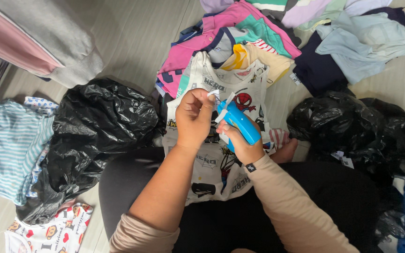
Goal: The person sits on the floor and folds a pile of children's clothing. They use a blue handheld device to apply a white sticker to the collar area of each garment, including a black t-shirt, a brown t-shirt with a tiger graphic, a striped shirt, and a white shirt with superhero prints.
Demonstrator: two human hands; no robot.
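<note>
Partly hidden, the blue tagging gun sits clamped in the right hand; left hand pinches a white tag.

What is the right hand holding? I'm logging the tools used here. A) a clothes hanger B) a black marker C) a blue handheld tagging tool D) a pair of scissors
C: the right hand grips a blue handheld tagging tool, while the left hand pinches a small white tag above the printed white shirt.
</note>
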